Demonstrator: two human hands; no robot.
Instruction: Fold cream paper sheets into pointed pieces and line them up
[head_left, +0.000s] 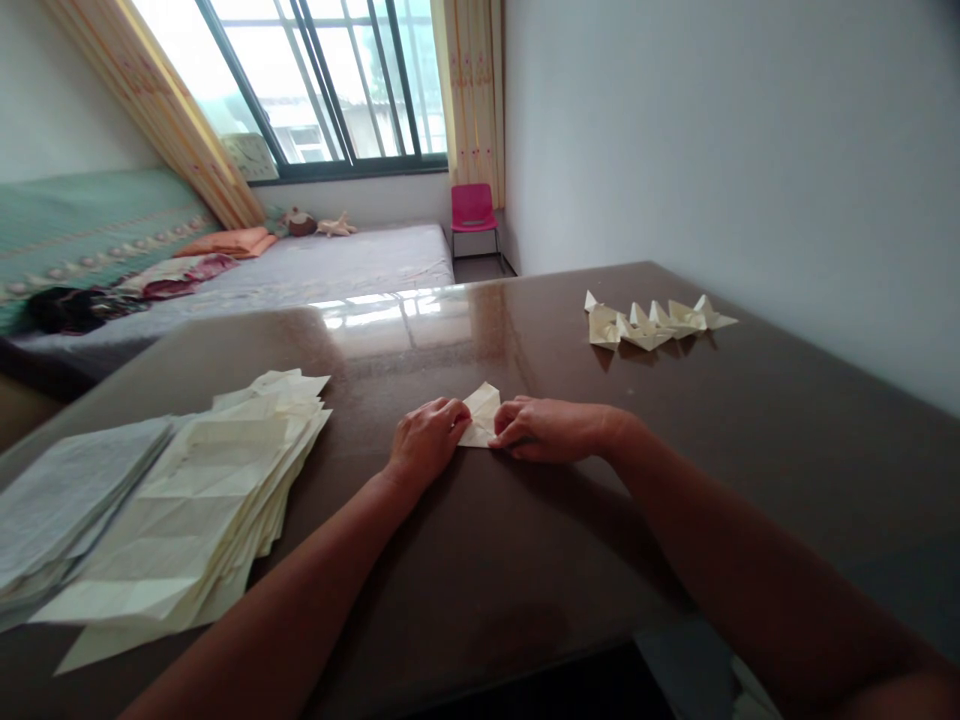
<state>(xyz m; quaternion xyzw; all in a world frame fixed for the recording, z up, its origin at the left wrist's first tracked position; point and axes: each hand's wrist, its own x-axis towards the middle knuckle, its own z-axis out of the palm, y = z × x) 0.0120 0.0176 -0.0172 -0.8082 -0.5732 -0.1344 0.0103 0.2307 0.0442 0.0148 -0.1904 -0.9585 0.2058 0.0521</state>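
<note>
A small folded piece of cream paper [481, 412] lies on the brown glossy table [480, 560] between my two hands. My left hand [429, 436] has its fingers closed on the paper's left edge. On the other side, my right hand [536, 428] grips the right edge, fingers bent and thumb low near the corner. The fingertips partly cover the paper's sides. Farther back on the right stand several folded paper shapes [651, 325] with pointed tips, set close together.
A stack of creased cream sheets [202, 470] lies at the left, overlapping a greyish paper pile [75, 490]. Beyond the table are a bed [375, 255], a pink chair [473, 208] and a window [322, 90]. A white wall [720, 150] runs along the right.
</note>
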